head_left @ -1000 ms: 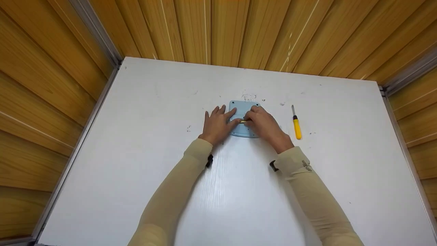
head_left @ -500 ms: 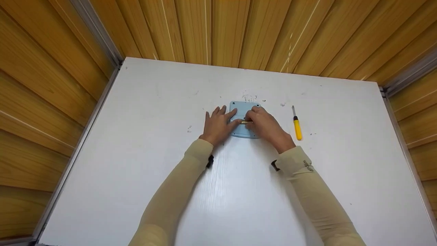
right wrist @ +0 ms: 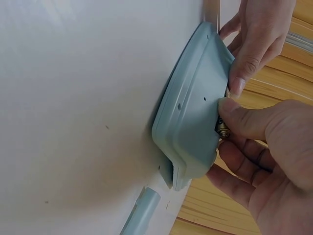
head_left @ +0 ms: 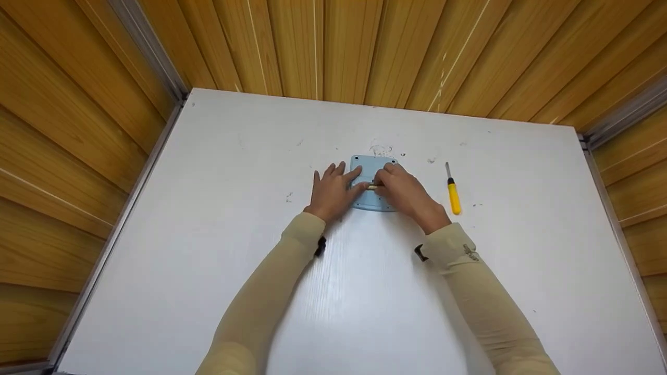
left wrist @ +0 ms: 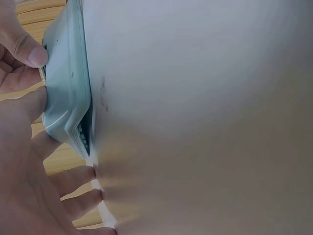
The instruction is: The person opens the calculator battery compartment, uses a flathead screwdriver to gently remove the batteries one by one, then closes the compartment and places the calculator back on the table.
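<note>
A light-blue calculator [head_left: 371, 165] lies face down on the white table, its keys just showing under the edge in the left wrist view. A gold-and-black battery [right wrist: 223, 131] sits at the slot in its back. My right hand [head_left: 409, 194] pinches the battery, its thumb [right wrist: 244, 119] on top and fingers curled beneath. With fingers spread, my left hand [head_left: 332, 195] rests across the calculator's left side. The left thumb [right wrist: 238, 81] presses at the battery's other end, and the outer fingertips touch the table.
A screwdriver [head_left: 453, 196] with a yellow handle lies right of my right hand, its tip toward the back. In the right wrist view, a loose light-blue plastic piece [right wrist: 141, 213] lies beside the calculator. Wood-patterned walls [head_left: 344, 52] border the table [head_left: 234, 156].
</note>
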The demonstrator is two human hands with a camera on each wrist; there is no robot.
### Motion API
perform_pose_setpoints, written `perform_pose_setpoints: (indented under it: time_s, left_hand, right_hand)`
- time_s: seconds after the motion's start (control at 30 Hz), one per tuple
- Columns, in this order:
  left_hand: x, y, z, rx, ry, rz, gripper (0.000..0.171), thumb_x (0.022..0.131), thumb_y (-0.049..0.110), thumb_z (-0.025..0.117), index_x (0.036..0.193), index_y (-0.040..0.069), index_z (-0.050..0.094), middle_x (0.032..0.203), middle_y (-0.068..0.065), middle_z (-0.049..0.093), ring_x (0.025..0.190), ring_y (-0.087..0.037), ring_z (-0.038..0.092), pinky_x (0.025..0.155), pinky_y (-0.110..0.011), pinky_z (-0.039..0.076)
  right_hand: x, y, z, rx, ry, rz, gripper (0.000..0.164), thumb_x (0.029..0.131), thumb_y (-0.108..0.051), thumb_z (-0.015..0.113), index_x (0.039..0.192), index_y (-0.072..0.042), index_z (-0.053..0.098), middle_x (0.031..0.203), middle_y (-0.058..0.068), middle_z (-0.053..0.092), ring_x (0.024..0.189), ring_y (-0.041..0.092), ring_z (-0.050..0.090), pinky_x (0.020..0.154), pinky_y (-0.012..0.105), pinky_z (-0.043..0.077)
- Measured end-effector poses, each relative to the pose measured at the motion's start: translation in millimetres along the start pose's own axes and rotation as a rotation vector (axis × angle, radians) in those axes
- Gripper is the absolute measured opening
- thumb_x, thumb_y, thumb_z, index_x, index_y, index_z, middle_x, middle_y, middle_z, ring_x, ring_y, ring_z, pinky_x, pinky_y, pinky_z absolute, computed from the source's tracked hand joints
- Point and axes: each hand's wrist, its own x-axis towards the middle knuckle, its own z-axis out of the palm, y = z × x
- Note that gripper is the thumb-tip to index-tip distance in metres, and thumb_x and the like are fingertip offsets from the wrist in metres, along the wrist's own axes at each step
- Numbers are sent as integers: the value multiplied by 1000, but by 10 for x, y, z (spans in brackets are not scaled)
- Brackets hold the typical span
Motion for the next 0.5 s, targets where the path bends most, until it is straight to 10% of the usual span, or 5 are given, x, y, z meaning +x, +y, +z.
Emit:
perform_pose_setpoints:
  time_s: [0.5]
  left_hand:
    - [7, -3, -1, -10, -5, 0, 65, 106, 66, 48, 161, 31, 49, 169, -12, 38, 158, -35, 27, 125, -67, 12]
  right_hand:
    - [-12, -24, -48, -30, -35, 1, 16, 103, -5, 71, 117, 1, 72, 107, 13, 62, 100, 28, 58, 94, 42, 55]
